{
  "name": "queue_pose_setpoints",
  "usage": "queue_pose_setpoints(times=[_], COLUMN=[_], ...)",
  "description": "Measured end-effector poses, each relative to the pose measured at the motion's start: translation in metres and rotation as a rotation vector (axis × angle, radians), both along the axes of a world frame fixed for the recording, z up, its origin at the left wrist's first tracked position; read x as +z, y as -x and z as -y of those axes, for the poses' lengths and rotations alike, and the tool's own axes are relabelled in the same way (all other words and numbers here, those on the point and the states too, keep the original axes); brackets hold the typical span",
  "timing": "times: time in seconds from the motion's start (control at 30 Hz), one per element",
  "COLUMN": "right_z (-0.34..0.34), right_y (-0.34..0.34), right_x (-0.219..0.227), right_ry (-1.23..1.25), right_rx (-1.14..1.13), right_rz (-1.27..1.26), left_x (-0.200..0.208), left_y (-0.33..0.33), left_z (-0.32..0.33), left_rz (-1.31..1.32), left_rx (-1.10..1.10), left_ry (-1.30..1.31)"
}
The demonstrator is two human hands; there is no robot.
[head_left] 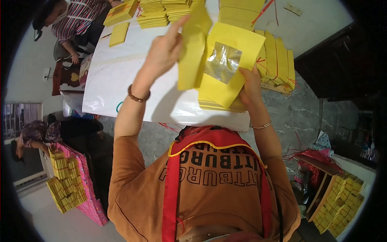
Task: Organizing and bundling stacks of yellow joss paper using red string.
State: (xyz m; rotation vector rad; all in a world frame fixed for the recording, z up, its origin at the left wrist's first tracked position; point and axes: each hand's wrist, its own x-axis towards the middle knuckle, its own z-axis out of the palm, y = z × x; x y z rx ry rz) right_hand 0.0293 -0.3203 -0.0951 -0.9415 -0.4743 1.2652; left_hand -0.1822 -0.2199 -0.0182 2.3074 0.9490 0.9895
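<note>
My left hand (165, 48) is closed on the edge of a yellow sheet (192, 50), raised and tilted over the white-topped table. Beside it, my right hand (250, 86) grips a yellow paper piece with a shiny silver square (223, 62), which looks like joss paper; the thumb lies on its front near the right edge. Directly beneath is a stack of similar yellow paper (217, 105) at the table's near edge. Whether the left sheet is joined to the right piece cannot be made out.
Yellow bundles tied with red string (278, 64) stand to the right; more stacks (163, 12) lie at the table's far side. A flat yellow packet (119, 34) rests at far left. Two other people (82, 20) (34, 137) are on the left, near piled yellow bundles (66, 181).
</note>
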Motion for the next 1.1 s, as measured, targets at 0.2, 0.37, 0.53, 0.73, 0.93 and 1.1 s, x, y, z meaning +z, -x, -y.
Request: queue_pose_setpoints(times=[0.2,0.37,0.53,0.73,0.93,1.1], right_z=[-0.002,-0.003,0.000,0.009,0.019,0.013], right_y=[-0.007,0.007,0.035,0.074,0.116,0.151], right_x=[0.000,0.029,0.045,0.054,0.036,-0.077], right_ry=[-0.045,-0.201,-0.344,-0.329,-0.127,-0.200], right_rx=[-0.052,-0.156,-0.125,-0.136,-0.061,0.076], right_rz=[0.039,0.143,0.188,0.239,0.340,0.940], left_x=[0.018,-0.052,-0.179,-0.231,-0.251,-0.139], left_y=[0.072,0.088,0.040,0.017,0.098,0.171], left_z=[-0.012,-0.003,0.047,0.072,0.043,0.038], left_rz=[-0.287,-0.783,-0.958,-1.069,-0.476,0.895], left_rx=[0.268,0.238,-0.083,-0.069,0.101,-0.030], left_ry=[-0.062,-0.402,-0.234,-0.118,-0.009,1.255])
